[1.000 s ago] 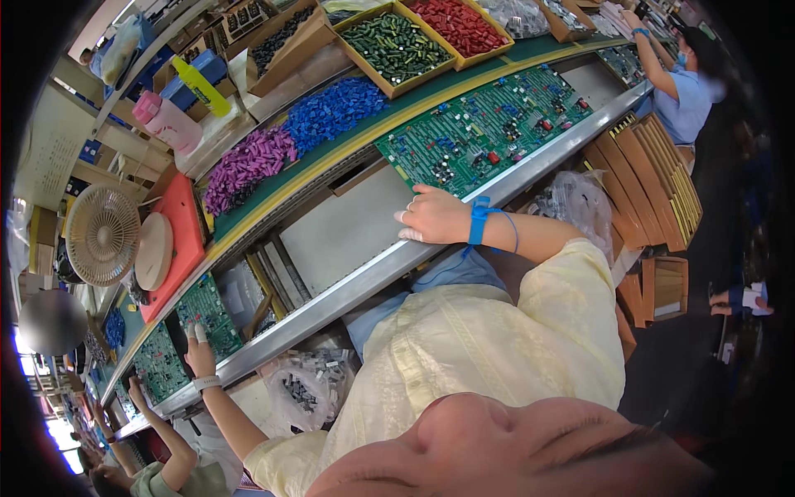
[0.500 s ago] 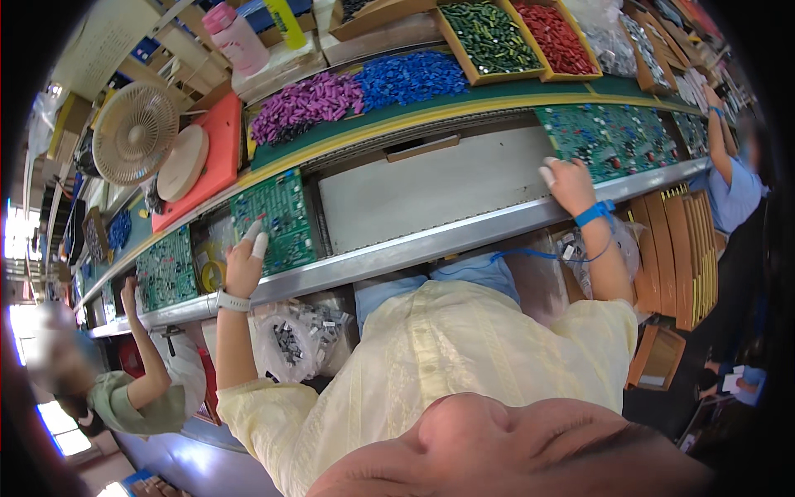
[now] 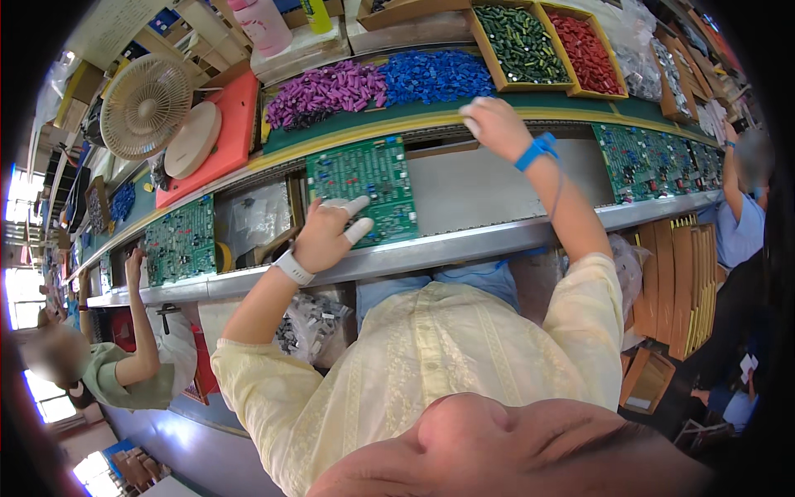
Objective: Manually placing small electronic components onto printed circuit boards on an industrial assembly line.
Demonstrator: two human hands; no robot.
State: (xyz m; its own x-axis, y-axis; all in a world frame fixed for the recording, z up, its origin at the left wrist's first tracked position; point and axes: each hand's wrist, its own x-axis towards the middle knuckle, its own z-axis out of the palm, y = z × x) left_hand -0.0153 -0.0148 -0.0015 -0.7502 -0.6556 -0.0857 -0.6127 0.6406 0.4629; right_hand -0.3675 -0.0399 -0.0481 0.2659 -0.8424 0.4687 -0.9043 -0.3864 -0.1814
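Note:
A green circuit board [image 3: 364, 182] lies on the conveyor rail in front of me, with small parts mounted on it. My left hand [image 3: 325, 236] rests over its lower left corner, fingers stretched apart, white cots on the fingertips. My right hand [image 3: 498, 128] is raised over the far edge of the line, just in front of a heap of blue parts [image 3: 435, 77]. Its thumb and forefinger, both in white cots, stand slightly apart, and I make out nothing between them. A blue band [image 3: 538, 151] circles that wrist. Purple parts [image 3: 331, 89] lie beside the blue ones.
Yellow-edged boxes hold green parts [image 3: 520, 45] and red parts [image 3: 584, 54]. More boards [image 3: 654, 161] sit to the right, another board [image 3: 178, 242] to the left. A fan [image 3: 146, 108] stands at left. A metal rail [image 3: 464, 248] edges the line. Co-workers are at both sides.
The board under my left hand has shifted right, and the hand with it. My right hand has left the right-hand boards and moved up and left to the blue parts. Those boards are farther right.

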